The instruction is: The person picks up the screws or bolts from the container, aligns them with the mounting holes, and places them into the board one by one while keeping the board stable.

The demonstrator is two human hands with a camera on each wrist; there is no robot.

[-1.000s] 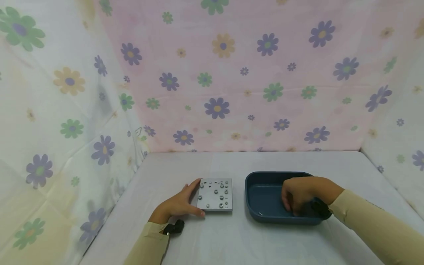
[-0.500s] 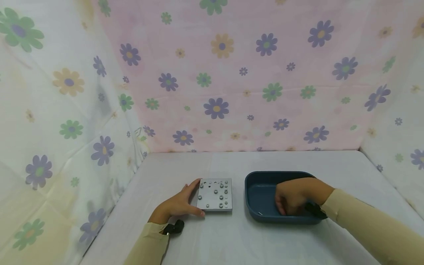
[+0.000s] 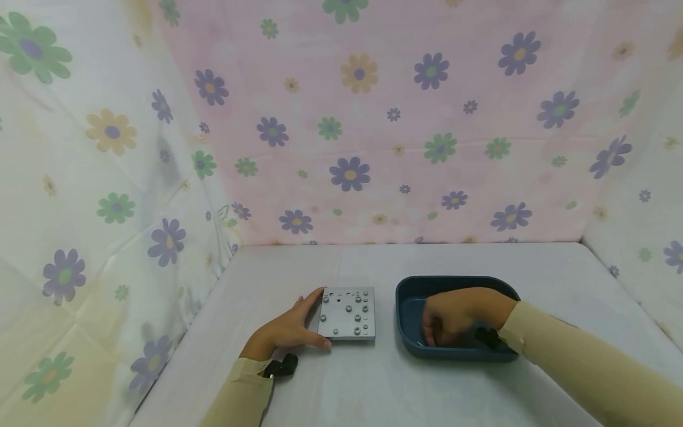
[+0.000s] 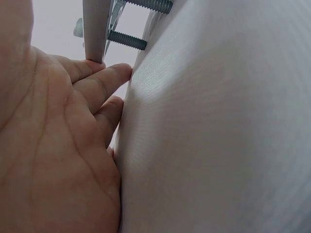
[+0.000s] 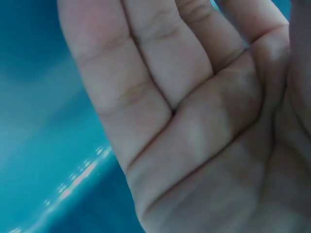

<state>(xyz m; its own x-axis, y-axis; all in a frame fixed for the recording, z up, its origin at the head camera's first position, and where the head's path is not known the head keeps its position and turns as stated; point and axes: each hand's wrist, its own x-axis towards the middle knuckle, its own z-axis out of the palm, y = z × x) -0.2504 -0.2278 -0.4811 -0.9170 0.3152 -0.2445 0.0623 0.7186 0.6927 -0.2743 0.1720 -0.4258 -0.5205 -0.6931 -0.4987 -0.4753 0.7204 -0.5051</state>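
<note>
A square metal plate (image 3: 341, 323) sits left of centre on the table, raised on bolts whose threaded shafts (image 4: 127, 40) stick out beneath it in the left wrist view. Several socket-head screws (image 3: 349, 308) stand in its top, and a few holes near the far edge show dark. My left hand (image 3: 285, 329) holds the plate at its left side, thumb at the near corner and index finger at the far one. Inside a blue plastic bin (image 3: 408, 350), my right hand (image 3: 453, 314) reaches down with bent fingers. Its fingertips are hidden; I cannot tell whether they hold anything.
The bin stands right of the plate, a short gap between them. A white cloth covers the table (image 3: 363, 385). Flower-printed curtains (image 3: 373, 148) enclose the back and both sides. A small black device (image 3: 283, 365) is strapped at the left wrist.
My right hand has slid left inside the bin, from its right part toward the middle, fingers staying low. The left hand and the plate have stayed in place.
</note>
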